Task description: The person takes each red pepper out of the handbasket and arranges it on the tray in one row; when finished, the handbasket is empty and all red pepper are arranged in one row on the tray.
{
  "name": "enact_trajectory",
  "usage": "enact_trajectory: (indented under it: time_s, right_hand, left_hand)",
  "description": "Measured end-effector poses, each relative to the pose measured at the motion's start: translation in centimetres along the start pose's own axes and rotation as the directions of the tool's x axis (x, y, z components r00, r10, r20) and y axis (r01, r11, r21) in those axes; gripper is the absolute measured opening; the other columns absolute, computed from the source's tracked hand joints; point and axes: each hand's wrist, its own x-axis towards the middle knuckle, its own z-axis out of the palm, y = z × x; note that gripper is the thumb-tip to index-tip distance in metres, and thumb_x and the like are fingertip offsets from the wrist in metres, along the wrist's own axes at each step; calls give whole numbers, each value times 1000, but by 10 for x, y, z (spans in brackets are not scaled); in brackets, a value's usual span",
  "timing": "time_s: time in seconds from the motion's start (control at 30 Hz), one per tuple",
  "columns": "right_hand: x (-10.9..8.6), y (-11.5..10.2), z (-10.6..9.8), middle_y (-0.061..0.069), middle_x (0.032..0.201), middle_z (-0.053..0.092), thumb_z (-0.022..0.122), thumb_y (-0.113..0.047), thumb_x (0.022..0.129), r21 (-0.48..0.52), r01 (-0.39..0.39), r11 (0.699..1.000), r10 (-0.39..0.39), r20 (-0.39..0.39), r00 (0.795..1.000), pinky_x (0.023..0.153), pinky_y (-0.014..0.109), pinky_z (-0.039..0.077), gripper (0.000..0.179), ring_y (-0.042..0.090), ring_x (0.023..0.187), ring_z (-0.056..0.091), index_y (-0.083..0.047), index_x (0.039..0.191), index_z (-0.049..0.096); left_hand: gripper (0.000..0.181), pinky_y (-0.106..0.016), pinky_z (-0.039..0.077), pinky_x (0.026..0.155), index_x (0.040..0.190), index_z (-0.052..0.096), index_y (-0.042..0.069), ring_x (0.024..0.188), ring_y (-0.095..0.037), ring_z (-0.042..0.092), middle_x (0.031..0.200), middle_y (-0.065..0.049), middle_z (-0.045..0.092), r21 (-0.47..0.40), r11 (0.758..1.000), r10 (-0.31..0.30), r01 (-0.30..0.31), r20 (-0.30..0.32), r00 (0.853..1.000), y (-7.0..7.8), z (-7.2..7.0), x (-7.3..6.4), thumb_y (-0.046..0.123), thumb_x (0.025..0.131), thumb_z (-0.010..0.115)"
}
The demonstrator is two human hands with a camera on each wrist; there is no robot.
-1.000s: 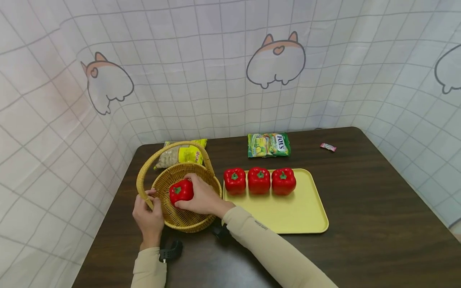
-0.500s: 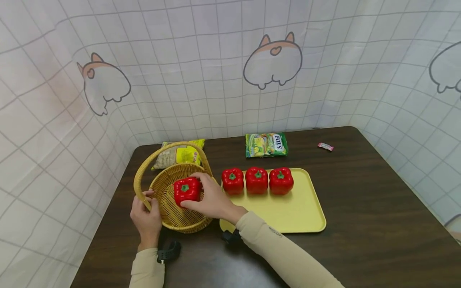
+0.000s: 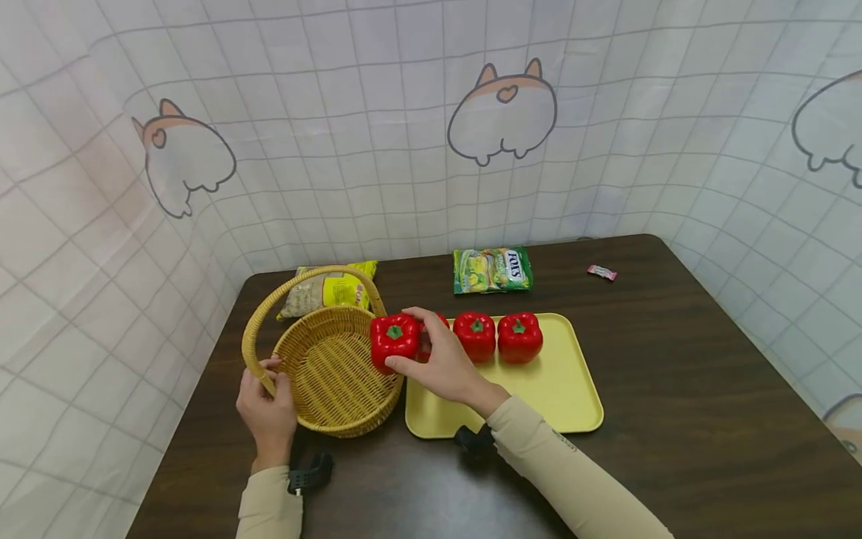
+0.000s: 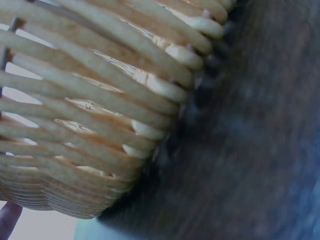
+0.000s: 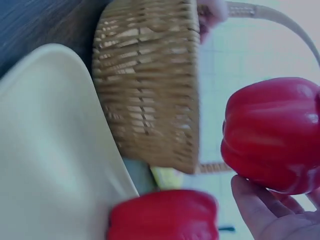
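Note:
My right hand (image 3: 447, 367) grips a red bell pepper (image 3: 393, 340) above the right rim of the wicker basket (image 3: 337, 374). In the right wrist view that bell pepper (image 5: 275, 135) is held clear of the basket (image 5: 147, 85), with fingers beneath it. My left hand (image 3: 268, 408) holds the foot of the basket's arched handle at the left rim. Inside, the basket shows only its woven bottom. Three more red peppers stand in a row along the back of the yellow tray (image 3: 539, 400); the leftmost is mostly hidden behind my right hand. The left wrist view shows basket weave (image 4: 90, 95).
Behind the basket lies a yellow and clear bag (image 3: 330, 292). A green Fox's candy bag (image 3: 491, 269) rests at the back of the dark table (image 3: 673, 374), with a small pink wrapped candy (image 3: 601, 272) to its right. A grid-patterned curtain surrounds the table.
My right hand has lifted the bell pepper out of the basket and carried it right, to the rim by the tray. My left hand still holds the handle, and the view has shifted slightly.

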Motion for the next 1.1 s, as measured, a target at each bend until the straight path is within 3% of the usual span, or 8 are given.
enact_trajectory:
  time_s: [0.33, 0.43, 0.6, 0.8, 1.1]
  right_hand:
    - [-19, 2, -48, 2, 132, 49, 78, -30, 82, -70, 3, 998, -10, -99, 995, 86, 38, 54, 73, 23, 111, 55, -15, 141, 39]
    - [-26, 5, -66, 6, 134, 49, 77, -24, 83, -38, 9, 999, -15, -141, 990, 88, 42, 53, 72, 25, 113, 55, -14, 143, 38]
    - [-40, 4, -95, 11, 136, 49, 72, -13, 86, 32, 35, 999, -28, -204, 979, 89, 36, 52, 71, 29, 117, 54, -10, 145, 34]
    - [-50, 16, -120, 9, 140, 47, 71, -8, 87, 13, 80, 997, -72, -312, 947, 87, 23, 51, 70, 29, 120, 51, -11, 146, 34]
    - [-60, 31, -145, 10, 140, 45, 69, -4, 88, 15, 114, 993, -93, -474, 876, 87, 18, 49, 66, 20, 117, 52, -4, 145, 35]
  left_hand:
    - [19, -13, 38, 81, 65, 49, -8, 85, -49, 58, 88, -35, 61, 3, 1000, 0, 0, 5, 1000, -2, 0, 0, -24, 74, 54]
    - [19, -12, 38, 81, 65, 49, -8, 85, -49, 58, 88, -35, 61, 4, 1000, 2, -2, 2, 1000, -2, 0, 0, -24, 74, 54]
    - [19, -13, 38, 82, 64, 49, -8, 85, -49, 57, 87, -35, 61, 16, 1000, 9, -8, -5, 1000, -1, -2, -1, -24, 74, 54]
    - [19, -13, 37, 81, 64, 49, -8, 84, -48, 57, 86, -33, 61, 20, 1000, 13, -13, -6, 1000, -2, -2, -1, -24, 74, 54]
    - [19, -14, 39, 82, 65, 49, -8, 86, -48, 58, 87, -34, 62, 6, 1000, 4, -4, -10, 1000, -3, 0, 0, -24, 74, 54]
